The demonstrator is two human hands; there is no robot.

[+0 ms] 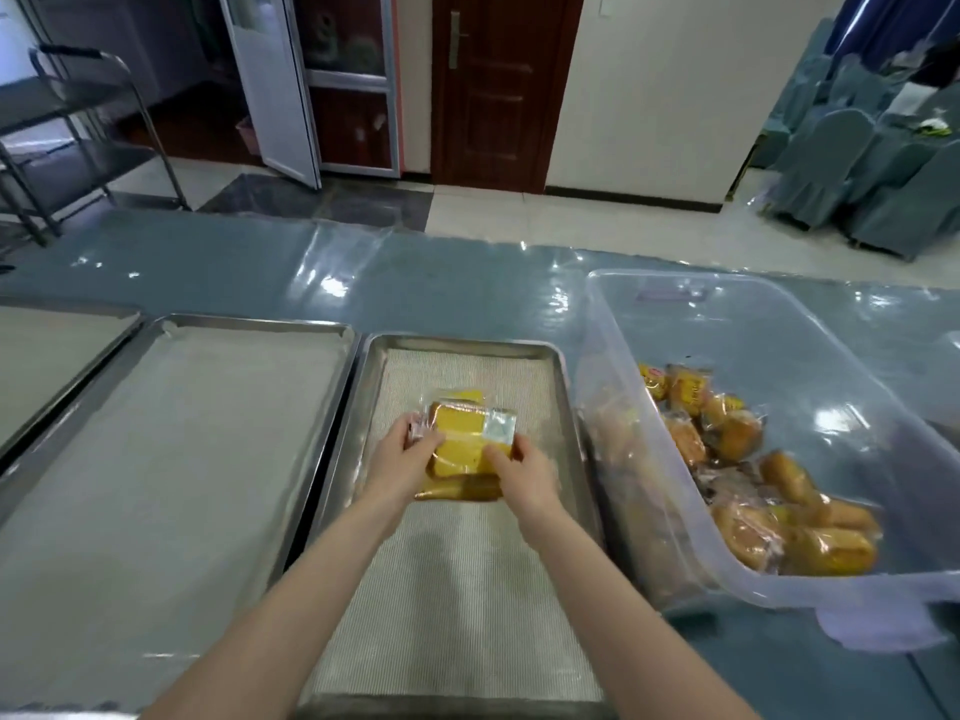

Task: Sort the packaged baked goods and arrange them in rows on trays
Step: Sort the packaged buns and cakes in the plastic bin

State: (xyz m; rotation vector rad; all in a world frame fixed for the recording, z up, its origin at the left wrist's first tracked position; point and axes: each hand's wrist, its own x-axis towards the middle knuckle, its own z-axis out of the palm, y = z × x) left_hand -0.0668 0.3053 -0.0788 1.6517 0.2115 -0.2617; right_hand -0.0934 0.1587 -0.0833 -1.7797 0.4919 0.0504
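Item: clear-wrapped yellow cake slices (467, 433), at least two packs stacked, on or just above the mesh-lined steel tray (563, 397), mid-length.
Left hand (410, 452), right hand (524, 472): fingers (427, 440) curled round the stack's ends.
Handling: best set square into a far corner, starting a row.
Count: paper-lined steel trays (171, 324), two, left; clear plastic bin (623, 330), one; wrapped golden buns (753, 480) inside, a dozen-odd, uncertain.

Both bare forearms stretched forward, angled in toward each other. The left hand (410, 452) has its fingers curled round the left end of a wrapped cake packet (465, 433). The right hand (522, 472) has its thumb on top and fingers at the right edge. Wrists straight, hands close together.
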